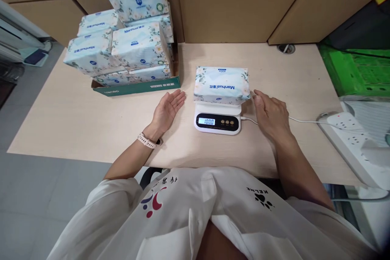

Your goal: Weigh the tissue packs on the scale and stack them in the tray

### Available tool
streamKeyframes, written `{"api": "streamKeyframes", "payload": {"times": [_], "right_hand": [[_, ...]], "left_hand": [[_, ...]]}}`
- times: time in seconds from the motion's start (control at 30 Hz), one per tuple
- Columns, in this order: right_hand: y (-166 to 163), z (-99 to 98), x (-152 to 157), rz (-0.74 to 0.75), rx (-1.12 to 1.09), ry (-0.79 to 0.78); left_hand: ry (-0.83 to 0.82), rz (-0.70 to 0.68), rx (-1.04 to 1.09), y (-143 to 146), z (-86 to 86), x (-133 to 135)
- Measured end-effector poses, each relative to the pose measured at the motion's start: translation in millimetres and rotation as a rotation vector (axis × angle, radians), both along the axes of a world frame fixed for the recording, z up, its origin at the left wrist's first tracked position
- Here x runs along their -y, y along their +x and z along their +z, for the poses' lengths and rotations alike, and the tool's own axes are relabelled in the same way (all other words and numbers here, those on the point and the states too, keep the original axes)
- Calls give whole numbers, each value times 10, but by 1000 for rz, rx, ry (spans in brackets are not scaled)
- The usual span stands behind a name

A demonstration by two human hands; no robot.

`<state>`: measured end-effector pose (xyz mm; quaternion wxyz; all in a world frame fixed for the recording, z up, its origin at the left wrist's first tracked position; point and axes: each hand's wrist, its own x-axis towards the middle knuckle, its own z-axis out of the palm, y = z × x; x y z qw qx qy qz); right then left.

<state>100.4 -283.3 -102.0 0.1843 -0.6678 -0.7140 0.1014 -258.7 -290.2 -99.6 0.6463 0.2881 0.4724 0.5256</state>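
Left of and behind the scale [218,126]: a stack of tissue packs [122,44] in a green tray [137,87]. Just left of the scale: left hand [167,109], palm up, fingers loosely spread, empty. On the scale: one tissue pack [222,84]; display reads 100.0. Just right of the scale: right hand [271,115], palm down, relaxed, empty, resting over the white cable [304,121].

A light wood-grain table [76,118] stood on a grey floor [45,195]. Large cardboard boxes [231,4] lined its far edge and blocked the view behind. A round cable grommet [286,48] sat in the tabletop near the far right. A green crate [356,69] stood at the right, with a white power strip [350,130] nearer. Lighting was even.
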Motion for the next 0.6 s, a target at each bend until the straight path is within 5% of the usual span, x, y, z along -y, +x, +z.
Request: {"api": "streamKeyframes", "payload": {"times": [0.6], "right_hand": [[-18, 77, 28, 51, -29, -26]], "left_hand": [[-39, 14, -3, 19, 90, 13]]}}
